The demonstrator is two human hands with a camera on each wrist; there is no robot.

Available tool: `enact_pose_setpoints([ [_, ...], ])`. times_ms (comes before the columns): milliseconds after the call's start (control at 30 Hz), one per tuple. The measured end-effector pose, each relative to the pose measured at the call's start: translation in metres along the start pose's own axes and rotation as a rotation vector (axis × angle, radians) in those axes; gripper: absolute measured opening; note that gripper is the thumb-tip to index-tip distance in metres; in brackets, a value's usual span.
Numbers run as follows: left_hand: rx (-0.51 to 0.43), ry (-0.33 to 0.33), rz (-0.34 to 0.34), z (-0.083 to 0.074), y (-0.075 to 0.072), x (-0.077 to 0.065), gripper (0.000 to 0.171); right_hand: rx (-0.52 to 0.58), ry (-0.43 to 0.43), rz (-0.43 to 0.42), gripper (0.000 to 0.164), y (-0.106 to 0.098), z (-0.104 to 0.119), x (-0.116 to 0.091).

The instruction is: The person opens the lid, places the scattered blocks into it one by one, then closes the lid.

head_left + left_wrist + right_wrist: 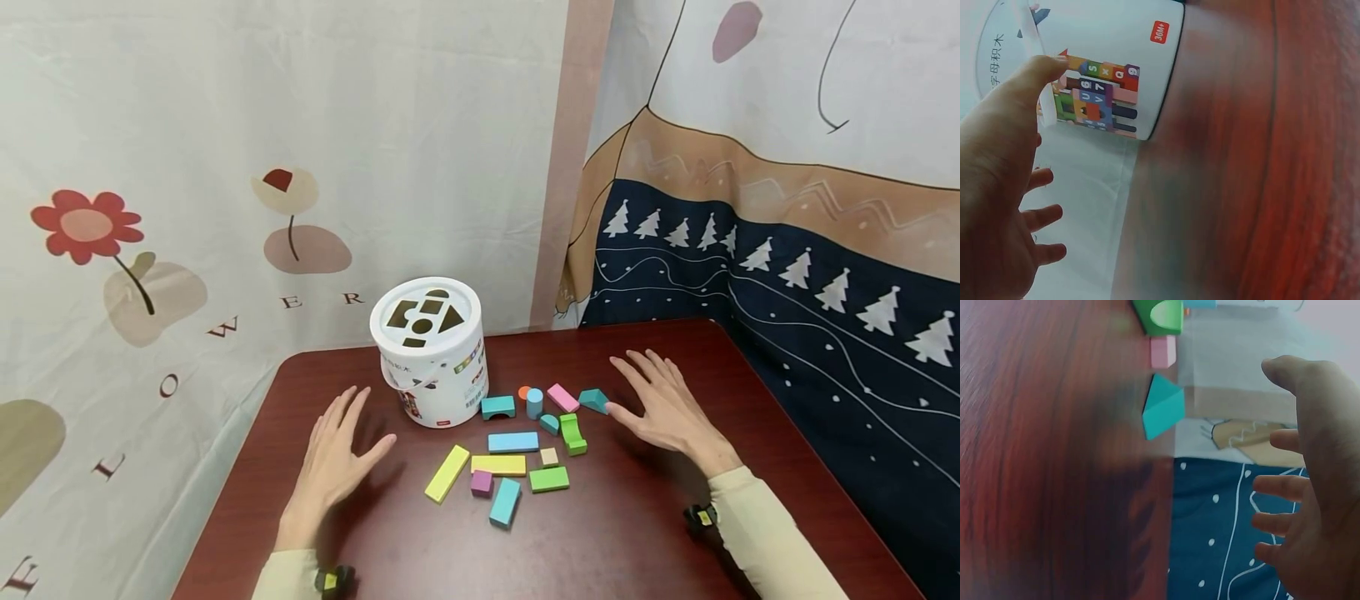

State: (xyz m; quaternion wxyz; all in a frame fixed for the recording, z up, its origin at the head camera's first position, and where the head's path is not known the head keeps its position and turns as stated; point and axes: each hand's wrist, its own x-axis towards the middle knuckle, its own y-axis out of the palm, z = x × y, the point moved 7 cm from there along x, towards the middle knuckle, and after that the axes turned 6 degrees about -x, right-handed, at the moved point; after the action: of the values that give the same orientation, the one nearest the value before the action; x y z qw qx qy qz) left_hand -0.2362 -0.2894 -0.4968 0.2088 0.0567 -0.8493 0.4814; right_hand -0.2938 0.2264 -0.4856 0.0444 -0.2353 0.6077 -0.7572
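Observation:
My left hand [333, 462] hovers over the table to the left of a white bucket [435, 392], fingers spread and holding nothing. On the right, my right hand [667, 404] is spread too, its thumb close by a teal triangular block [594, 401]. The bucket's white lid has several shaped holes, and its handle hangs down in front. Between the hands lie a teal arch block [498, 407], a blue cylinder [534, 403], a pink block [563, 397], a green curved block [573, 435], two yellow bars [447, 474] and a purple cube [482, 483].
More blocks lie near the front: a blue bar [513, 442], a green block [550, 479], a tan cube [549, 457] and a teal-blue block [506, 503]. The dark red table [600, 533] ends against a printed curtain [450, 167] behind and on both sides.

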Motion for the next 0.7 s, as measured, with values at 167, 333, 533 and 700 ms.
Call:
enact_pose_setpoints([
  [167,-0.052,0.032,-0.085,-0.007,-0.008,0.005,0.09,0.002,-0.041,-0.017,0.087,-0.002,0.014,0.009],
  [333,-0.097,0.037,-0.16,-0.012,-0.015,0.008,0.085,0.016,-0.096,-0.043,0.087,-0.007,0.031,0.018],
  [533,-0.129,0.058,-0.209,-0.02,-0.021,0.015,0.08,0.021,-0.155,-0.081,0.085,-0.012,0.051,0.029],
  [700,-0.154,0.09,-0.232,-0.031,-0.027,0.024,0.077,0.02,-0.2,-0.109,0.082,-0.017,0.071,0.037],
])
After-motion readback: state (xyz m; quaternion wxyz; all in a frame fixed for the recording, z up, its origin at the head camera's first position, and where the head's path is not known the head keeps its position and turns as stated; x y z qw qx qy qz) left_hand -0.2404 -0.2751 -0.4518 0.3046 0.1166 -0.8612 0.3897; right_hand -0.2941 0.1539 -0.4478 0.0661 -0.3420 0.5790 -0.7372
